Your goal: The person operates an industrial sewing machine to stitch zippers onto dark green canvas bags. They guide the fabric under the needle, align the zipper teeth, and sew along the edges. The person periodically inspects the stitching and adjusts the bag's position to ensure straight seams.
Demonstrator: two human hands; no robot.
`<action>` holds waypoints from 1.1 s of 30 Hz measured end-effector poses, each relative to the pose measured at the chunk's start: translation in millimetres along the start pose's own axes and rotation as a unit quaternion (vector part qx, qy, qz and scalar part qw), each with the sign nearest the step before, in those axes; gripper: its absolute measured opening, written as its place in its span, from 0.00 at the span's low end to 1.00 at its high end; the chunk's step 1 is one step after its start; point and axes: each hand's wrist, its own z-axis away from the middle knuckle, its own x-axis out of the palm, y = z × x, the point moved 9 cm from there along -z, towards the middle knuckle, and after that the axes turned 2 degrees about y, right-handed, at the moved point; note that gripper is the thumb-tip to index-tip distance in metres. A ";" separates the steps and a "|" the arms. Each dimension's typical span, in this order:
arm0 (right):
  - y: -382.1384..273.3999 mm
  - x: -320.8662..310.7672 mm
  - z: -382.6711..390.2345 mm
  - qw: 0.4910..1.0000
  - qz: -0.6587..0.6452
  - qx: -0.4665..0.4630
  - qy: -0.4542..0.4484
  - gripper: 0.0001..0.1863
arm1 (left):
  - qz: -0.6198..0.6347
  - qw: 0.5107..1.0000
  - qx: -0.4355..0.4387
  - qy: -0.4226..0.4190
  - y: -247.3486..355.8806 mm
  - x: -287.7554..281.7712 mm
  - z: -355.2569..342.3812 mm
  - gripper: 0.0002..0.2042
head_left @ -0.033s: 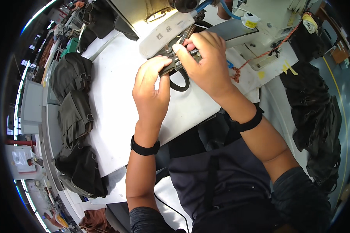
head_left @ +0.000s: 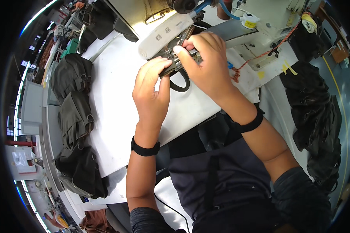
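At the sewing machine (head_left: 165,35), both my hands are beside the presser foot and needle area. My left hand (head_left: 151,83) pinches the near-left end of a dark strip (head_left: 168,71), which has a toothed, brass-coloured edge like a zipper. Curled over the other side of the work, my right hand (head_left: 208,62) has its thumb and forefinger close to the presser foot. What those right fingers grip is mostly hidden by the hand. Below the strip, a dark loop (head_left: 185,87) hangs over the white table between my two hands.
Several dark bags (head_left: 76,116) line the left of the white table (head_left: 112,97). An orange cord (head_left: 256,58) and a small white bottle (head_left: 249,20) are by the machine's right side. Dark fabric pieces (head_left: 313,120) lie in a pile at the right.
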 end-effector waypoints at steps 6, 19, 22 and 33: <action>5.4 -16.8 46.7 0.940 -0.198 0.263 -0.086 0.06 | 0.007 1.000 0.019 -0.005 5.2 -2.0 1.0 0.15; 13.5 31.0 69.9 0.721 -0.486 0.478 -0.128 0.13 | 0.007 1.000 0.023 -0.012 5.1 -2.8 7.8 0.14; 16.1 33.8 73.3 0.701 -0.505 0.489 -0.120 0.13 | 0.014 1.000 0.019 -0.010 6.0 -1.7 6.2 0.14; 12.3 37.6 72.7 0.729 -0.501 0.449 -0.127 0.11 | 0.018 0.999 0.001 -0.030 1.1 -0.7 8.9 0.18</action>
